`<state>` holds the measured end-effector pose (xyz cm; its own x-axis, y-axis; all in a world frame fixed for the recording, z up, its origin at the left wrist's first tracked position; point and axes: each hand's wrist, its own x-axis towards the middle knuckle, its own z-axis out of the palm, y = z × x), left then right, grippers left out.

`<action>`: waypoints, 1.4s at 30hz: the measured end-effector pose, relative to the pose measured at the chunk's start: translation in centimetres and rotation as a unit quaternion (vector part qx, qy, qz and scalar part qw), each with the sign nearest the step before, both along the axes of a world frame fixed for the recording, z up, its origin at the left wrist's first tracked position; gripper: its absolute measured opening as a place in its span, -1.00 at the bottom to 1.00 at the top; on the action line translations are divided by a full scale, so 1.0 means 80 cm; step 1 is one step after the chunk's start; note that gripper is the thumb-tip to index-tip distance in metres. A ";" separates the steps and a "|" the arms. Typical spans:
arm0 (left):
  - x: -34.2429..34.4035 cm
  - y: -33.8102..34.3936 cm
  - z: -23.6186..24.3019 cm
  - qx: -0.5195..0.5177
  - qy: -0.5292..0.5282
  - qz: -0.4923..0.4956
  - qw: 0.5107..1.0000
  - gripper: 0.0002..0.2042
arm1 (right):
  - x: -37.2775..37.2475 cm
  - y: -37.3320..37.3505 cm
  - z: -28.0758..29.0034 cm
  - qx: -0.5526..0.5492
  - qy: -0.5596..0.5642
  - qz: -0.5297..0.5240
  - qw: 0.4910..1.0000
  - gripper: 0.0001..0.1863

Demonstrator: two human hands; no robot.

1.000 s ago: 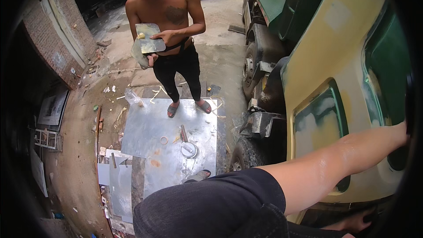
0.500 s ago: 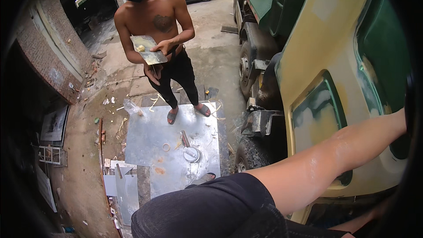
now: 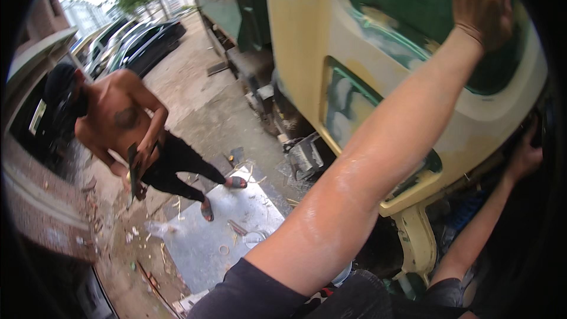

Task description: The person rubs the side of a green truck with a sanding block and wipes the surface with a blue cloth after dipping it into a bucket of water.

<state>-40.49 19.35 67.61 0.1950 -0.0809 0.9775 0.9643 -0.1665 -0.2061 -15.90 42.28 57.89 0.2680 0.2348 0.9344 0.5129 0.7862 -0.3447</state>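
My left arm reaches up across the view, and my left hand (image 3: 481, 9) is closed with bent fingers at the upper right. It is in front of the green recessed area (image 3: 407, 0) of a cream-coloured truck cab panel (image 3: 301, 41). Whatever its fingers hold, if anything, is hidden. Lower down at the right rim, my right hand (image 3: 525, 153) is beside the dark space under the panel's edge; shadow hides its fingers. A smaller green-edged recess (image 3: 348, 100) with pale, smeared patches lies behind my left forearm.
A co-worker (image 3: 121, 118) in dark trousers stands at the left, holding a thin flat board (image 3: 132, 156). On the ground are a metal sheet (image 3: 201, 254), a round tin (image 3: 255, 237) and scattered scraps. Parked cars (image 3: 142, 44) stand behind; a cream bracket (image 3: 416, 236) hangs below the cab.
My view has swung right and tilted, bringing my left hand and right forearm into sight. The co-worker now appears farther left, with the board turned edge-on.
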 end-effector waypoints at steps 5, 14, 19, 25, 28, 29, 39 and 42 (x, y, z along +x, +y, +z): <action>-0.011 0.088 0.063 0.140 -0.104 0.101 0.979 -0.76 | -0.055 -0.052 -0.039 0.031 0.045 0.073 0.996 -0.57; 0.030 0.121 0.044 0.073 -0.157 0.059 0.983 -0.68 | -0.006 -0.038 -0.003 0.000 0.062 0.043 0.997 -0.45; 0.026 0.116 0.047 0.077 -0.165 0.061 0.981 -0.63 | -0.015 -0.046 -0.003 0.018 0.076 0.038 0.996 -0.54; 0.026 0.120 0.045 0.075 -0.161 0.063 0.982 -0.60 | -0.018 -0.042 0.024 0.003 0.102 0.046 0.994 -0.55; 0.024 0.118 0.046 0.074 -0.158 0.067 0.982 -0.60 | -0.016 -0.047 0.004 0.004 0.100 0.069 0.993 -0.55; 0.025 0.118 0.046 0.074 -0.159 0.064 0.982 -0.60 | -0.017 -0.049 -0.002 -0.004 0.100 0.076 0.992 -0.56; 0.031 0.117 0.045 0.081 -0.150 0.062 0.983 -0.63 | -0.012 -0.063 -0.050 -0.049 0.098 0.082 0.991 -0.59; 0.033 0.120 0.043 0.081 -0.145 0.063 0.984 -0.65 | -0.013 -0.058 -0.055 -0.043 0.097 0.073 0.992 -0.58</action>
<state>-37.87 28.91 71.04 -0.0718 -0.2336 0.9697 0.9973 -0.0299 0.0666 -16.95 37.64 53.52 0.3982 0.3607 0.8434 0.3129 0.8109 -0.4946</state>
